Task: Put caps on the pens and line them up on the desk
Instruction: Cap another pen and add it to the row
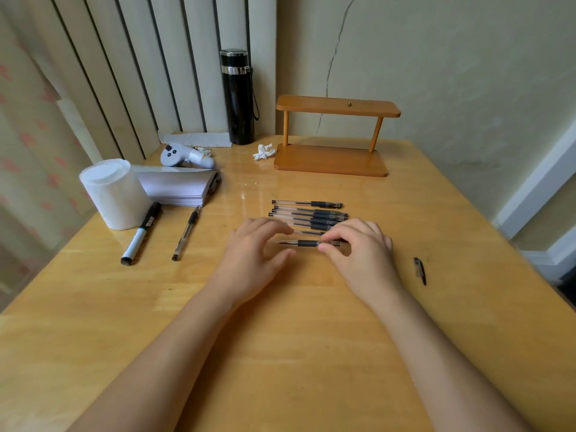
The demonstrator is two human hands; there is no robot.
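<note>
Several capped clear gel pens lie side by side in a row at the middle of the wooden desk. Just in front of that row, one more gel pen with a black grip lies crosswise between my hands. My right hand pinches its right end, where a cap sits. My left hand hovers over its left end with curled, spread fingers. Another gel pen lies alone at the left. A loose black cap lies at the right.
A black and white marker lies left, next to a white roll and a paper stack. Further back are a grey controller, a black flask, crumpled paper and a small wooden shelf.
</note>
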